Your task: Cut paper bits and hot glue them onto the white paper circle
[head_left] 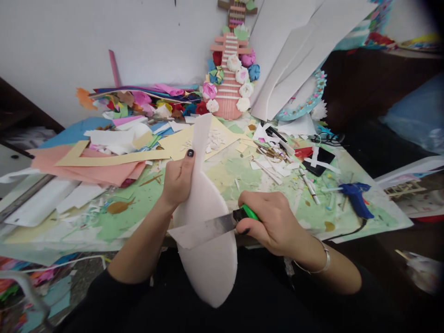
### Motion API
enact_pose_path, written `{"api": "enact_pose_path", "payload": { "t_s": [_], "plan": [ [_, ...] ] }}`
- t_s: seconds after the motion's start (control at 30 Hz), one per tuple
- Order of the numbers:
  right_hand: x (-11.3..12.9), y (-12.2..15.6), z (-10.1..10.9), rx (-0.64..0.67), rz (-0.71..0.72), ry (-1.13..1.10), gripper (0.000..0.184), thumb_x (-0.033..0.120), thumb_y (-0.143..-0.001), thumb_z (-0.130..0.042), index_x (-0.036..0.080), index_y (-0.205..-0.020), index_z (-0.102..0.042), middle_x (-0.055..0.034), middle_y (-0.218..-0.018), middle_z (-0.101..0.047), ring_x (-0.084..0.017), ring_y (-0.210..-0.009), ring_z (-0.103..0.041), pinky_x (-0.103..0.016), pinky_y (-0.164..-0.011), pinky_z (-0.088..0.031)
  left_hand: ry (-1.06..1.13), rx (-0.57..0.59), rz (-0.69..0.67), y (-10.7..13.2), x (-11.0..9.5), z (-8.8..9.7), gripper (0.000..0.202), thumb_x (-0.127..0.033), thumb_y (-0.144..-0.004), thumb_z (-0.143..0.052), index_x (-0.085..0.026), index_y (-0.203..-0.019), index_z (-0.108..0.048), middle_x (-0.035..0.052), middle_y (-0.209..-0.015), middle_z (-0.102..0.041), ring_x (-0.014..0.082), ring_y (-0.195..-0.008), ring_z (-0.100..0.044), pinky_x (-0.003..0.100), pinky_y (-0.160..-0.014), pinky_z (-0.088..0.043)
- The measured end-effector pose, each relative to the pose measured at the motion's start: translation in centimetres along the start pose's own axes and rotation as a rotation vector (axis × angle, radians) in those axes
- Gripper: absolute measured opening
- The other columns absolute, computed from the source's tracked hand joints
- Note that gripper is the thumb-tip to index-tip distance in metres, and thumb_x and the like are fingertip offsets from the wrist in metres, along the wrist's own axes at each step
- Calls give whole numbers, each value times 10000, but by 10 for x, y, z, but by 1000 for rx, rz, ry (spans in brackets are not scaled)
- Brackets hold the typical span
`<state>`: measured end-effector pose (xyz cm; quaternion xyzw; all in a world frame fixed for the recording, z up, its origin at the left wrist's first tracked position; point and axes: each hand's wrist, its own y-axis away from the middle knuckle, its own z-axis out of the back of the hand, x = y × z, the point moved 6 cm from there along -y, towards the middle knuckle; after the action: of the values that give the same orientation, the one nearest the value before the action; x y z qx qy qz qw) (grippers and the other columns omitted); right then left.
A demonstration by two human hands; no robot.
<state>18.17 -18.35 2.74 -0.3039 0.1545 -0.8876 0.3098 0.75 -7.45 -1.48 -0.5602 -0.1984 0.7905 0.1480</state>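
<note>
My left hand (178, 178) is closed around the upper part of a curved white foam sheet (208, 259), held upright over the table's near edge. My right hand (274, 222) grips the green handle of a utility knife (222, 225). Its long metal blade lies across the sheet, pointing left, and a cut strip of white sticks out along the blade. The sheet's rounded lower end hangs down over my lap.
A green cutting mat (243, 180) is littered with paper scraps. Pink and cream paper sheets (90, 166) lie at the left, a blue glue gun (355, 196) at the right, scissors (272, 155) behind. A pink guitar-shaped craft with paper roses (231, 88) leans on the wall.
</note>
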Motion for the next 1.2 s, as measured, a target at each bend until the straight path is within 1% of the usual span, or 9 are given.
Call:
{"api": "enact_pose_path", "payload": {
  "t_s": [0.17,0.3,0.47,0.63,0.73,0.87,1.0,1.07,1.2],
  "plan": [
    [-5,4,-2,-31,-2,25,581,625,-949,-224,173,-677,-468,26,-547,-393,-90,-486,-339,-234,-478,-242,-13,-12,6,0,1,2,521,-443,-926,-432,-193,-474,-372,-27,-453,-317,104,-440,-298,302,-454,-204],
    [-10,6,-4,-45,-20,29,562,606,-956,-243,171,-686,-476,26,-549,-401,-91,-484,-341,-237,-482,-252,-6,-20,7,0,1,2,524,-461,-917,-441,-196,-472,-362,-26,-450,-311,107,-443,-293,297,-442,-206],
    [-16,9,-6,-64,-20,9,543,591,-963,-242,178,-694,-470,33,-546,-397,-91,-477,-345,-234,-483,-258,9,-16,25,1,4,2,524,-466,-926,-421,-191,-481,-390,-28,-441,-324,102,-433,-294,292,-429,-202],
    [-24,15,-8,-85,-22,35,512,563,-970,-273,182,-687,-463,30,-544,-421,-92,-476,-363,-231,-487,-265,-10,-17,60,2,7,5,523,-438,-924,-450,-184,-477,-354,-35,-442,-298,86,-431,-276,296,-429,-190],
    [-27,17,-8,-83,-34,56,513,563,-971,-268,181,-689,-464,29,-541,-421,-93,-476,-360,-232,-486,-263,-54,-14,11,2,3,6,528,-424,-936,-436,-182,-485,-309,-35,-458,-287,78,-449,-261,297,-440,-191],
    [-21,15,-5,-92,-19,63,523,573,-968,-266,174,-702,-477,31,-543,-403,-93,-477,-343,-238,-482,-254,-138,-19,-119,1,-8,5,514,-381,-946,-433,-178,-494,-299,-38,-453,-290,75,-455,-270,297,-462,-211],
    [-13,7,-1,-82,-28,59,542,596,-957,-272,173,-687,-474,30,-542,-402,-90,-483,-352,-237,-480,-247,-154,30,-172,0,-15,-2,536,-428,-955,-390,-182,-487,-295,-35,-443,-296,76,-442,-265,304,-456,-206],
    [-11,3,-1,-65,-27,44,552,601,-957,-260,171,-684,-473,27,-543,-410,-89,-485,-363,-237,-478,-246,-138,33,-147,0,-14,-2,542,-457,-950,-389,-187,-489,-295,-32,-449,-289,80,-449,-263,309,-457,-203],
    [-14,2,-4,-60,-30,18,551,607,-953,-265,170,-685,-465,28,-548,-408,-86,-484,-374,-238,-483,-250,-70,9,-40,2,-6,1,544,-485,-935,-415,-192,-490,-300,-32,-456,-275,88,-455,-259,313,-450,-188]
  ]
}}
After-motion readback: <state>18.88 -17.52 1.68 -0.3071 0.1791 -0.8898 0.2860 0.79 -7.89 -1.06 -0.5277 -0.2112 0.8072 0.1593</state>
